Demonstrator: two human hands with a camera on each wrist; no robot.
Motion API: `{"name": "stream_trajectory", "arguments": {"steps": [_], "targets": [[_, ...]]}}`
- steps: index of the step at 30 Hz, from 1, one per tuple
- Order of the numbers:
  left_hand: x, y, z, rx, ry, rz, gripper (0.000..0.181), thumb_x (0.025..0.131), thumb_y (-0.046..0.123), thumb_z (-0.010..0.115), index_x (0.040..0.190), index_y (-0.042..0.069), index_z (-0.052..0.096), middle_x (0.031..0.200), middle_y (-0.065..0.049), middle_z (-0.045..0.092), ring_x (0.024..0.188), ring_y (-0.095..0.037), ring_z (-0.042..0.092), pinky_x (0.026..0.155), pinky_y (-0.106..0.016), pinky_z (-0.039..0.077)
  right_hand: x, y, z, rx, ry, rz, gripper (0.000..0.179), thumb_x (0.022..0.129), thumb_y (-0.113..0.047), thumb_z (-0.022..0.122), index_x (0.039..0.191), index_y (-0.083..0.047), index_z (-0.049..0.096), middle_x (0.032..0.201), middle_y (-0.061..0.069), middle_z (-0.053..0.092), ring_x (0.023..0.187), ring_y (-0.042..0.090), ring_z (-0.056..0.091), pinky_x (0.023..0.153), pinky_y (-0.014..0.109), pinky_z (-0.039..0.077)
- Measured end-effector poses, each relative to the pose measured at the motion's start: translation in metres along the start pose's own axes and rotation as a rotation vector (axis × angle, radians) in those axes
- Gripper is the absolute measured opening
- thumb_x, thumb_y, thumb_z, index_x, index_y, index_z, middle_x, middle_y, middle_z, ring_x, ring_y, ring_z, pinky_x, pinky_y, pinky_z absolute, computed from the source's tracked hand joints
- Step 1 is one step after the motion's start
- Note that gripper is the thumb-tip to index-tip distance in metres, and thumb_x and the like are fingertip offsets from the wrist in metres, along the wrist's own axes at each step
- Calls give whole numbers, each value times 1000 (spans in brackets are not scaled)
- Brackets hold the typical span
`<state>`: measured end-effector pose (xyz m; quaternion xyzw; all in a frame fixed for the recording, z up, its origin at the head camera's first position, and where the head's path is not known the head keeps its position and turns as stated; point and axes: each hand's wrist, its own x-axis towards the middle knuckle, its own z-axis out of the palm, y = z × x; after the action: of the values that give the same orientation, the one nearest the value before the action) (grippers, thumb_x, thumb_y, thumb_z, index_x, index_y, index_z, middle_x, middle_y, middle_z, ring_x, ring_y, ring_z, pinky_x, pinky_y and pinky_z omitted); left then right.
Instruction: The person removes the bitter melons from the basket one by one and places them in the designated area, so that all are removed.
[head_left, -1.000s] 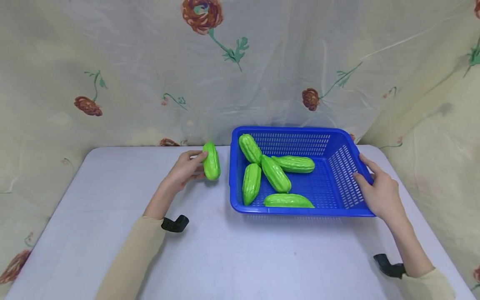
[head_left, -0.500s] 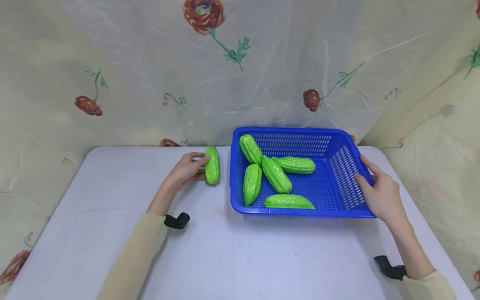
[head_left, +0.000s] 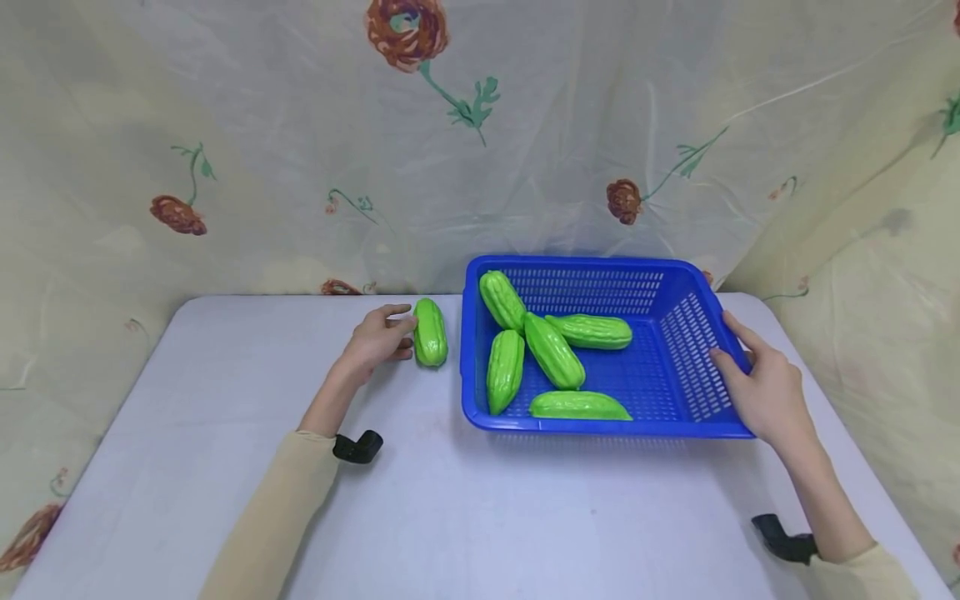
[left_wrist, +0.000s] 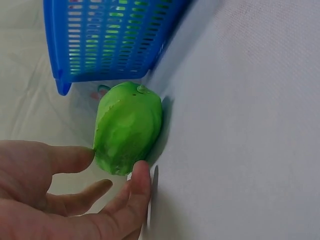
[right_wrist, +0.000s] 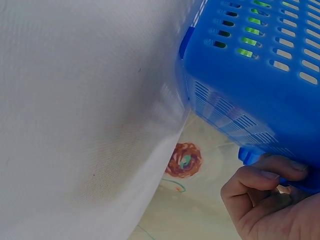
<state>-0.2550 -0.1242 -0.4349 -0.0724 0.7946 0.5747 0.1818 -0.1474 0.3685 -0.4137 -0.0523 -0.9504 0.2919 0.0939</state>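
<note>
A green bitter melon (head_left: 431, 333) lies on the white table just left of the blue basket (head_left: 600, 427). At its left side is my left hand (head_left: 377, 340), fingers spread and loosely bent. In the left wrist view, the thumb (left_wrist: 72, 159) and one fingertip are at the edge of the bitter melon (left_wrist: 127, 127); I cannot tell if they touch it. My right hand (head_left: 765, 392) grips the basket's right rim, thumb inside and fingers over the outside. Several more bitter melons (head_left: 553, 352) lie in the basket, mostly in its left part and along the front wall.
The white tabletop (head_left: 525, 517) spreads in front of the basket and to the left. A flowered curtain (head_left: 525, 167) hangs behind the table's back edge and along the sides. Each wrist wears a black mount (head_left: 357, 447).
The bitter melon came down and right onto the table beside the basket. My left hand's fingers have loosened and drawn slightly away from it. My right hand keeps its grip on the rim.
</note>
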Motion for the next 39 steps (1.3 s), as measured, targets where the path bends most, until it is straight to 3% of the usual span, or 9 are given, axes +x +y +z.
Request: {"name": "stream_trajectory", "arguments": {"steps": [11, 21, 30, 39], "targets": [[-4, -1, 2, 21, 26, 5, 55, 114, 26, 53, 166, 13, 40, 156, -21, 58, 100, -16, 65, 91, -28, 65, -4, 2, 1, 0, -3, -3, 60, 114, -29, 51, 169, -10, 35, 122, 47, 67, 76, 39, 74, 52, 25, 51], [-18, 13, -3, 76, 79, 131, 52, 114, 30, 53, 163, 15, 46, 162, -20, 52, 140, -38, 58, 112, -49, 58, -3, 0, 0, 0, 2, -3, 60, 114, -30, 51, 168, -10, 36, 123, 48, 66, 77, 39, 74, 51, 25, 51], [-35, 36, 2, 88, 55, 248, 49, 113, 26, 55, 160, 13, 49, 160, -20, 52, 139, -38, 63, 109, -50, 61, -1, -1, 0, 5, 8, -3, 60, 113, -29, 52, 168, -10, 36, 121, 47, 67, 76, 40, 75, 51, 24, 52], [-53, 55, 14, 106, 19, 300, 48, 113, 27, 56, 160, 15, 50, 159, -19, 54, 137, -42, 64, 108, -52, 61, -1, -1, 0, 14, 5, 5, 60, 113, -30, 51, 168, -11, 36, 118, 46, 69, 74, 36, 74, 51, 26, 52]]}}
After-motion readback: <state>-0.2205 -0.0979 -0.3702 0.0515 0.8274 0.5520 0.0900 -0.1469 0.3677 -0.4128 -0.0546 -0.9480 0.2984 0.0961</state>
